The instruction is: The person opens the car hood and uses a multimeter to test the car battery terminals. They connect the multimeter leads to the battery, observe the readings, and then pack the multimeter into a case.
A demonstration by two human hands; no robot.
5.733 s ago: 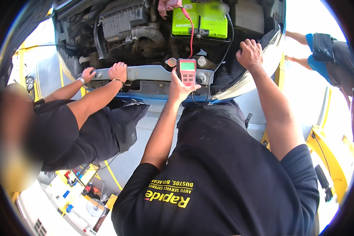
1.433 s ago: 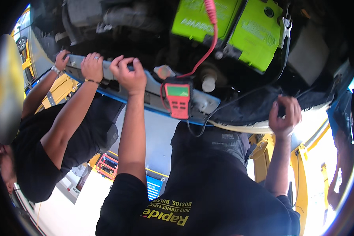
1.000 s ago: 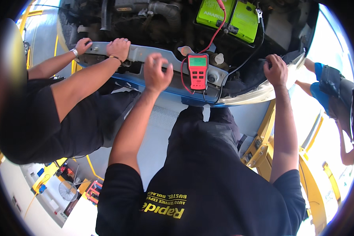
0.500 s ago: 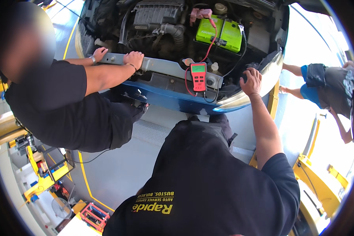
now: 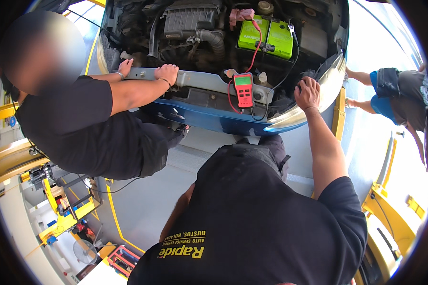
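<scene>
My right hand (image 5: 307, 93) rests on the inner edge of the car's headlight (image 5: 332, 80), fingers bent and slightly apart, holding no loose object. A bit of my left forearm (image 5: 178, 209) shows beside my black shirt; the hand is hidden. Left of my right hand, a red battery tester (image 5: 243, 91) with a lit green screen lies on the grey front crossmember (image 5: 199, 78). Its red lead runs up to a red clamp (image 5: 241, 16) at the lime-green car battery (image 5: 254, 37). A black lead (image 5: 296, 50) reaches the battery's right side.
A co-worker (image 5: 62, 114) leans over the car from the left, both hands on the crossmember. Another person (image 5: 404, 92) stands beyond the right headlight. Yellow lift parts (image 5: 387, 213) stand at right. A fan (image 5: 84, 251) and a red frame (image 5: 123, 260) are lower left.
The view has shifted slightly. A piece of my left forearm has come into sight beside my shirt. My right hand stays at the headlight, its fingers somewhat lower; the tester stays in place.
</scene>
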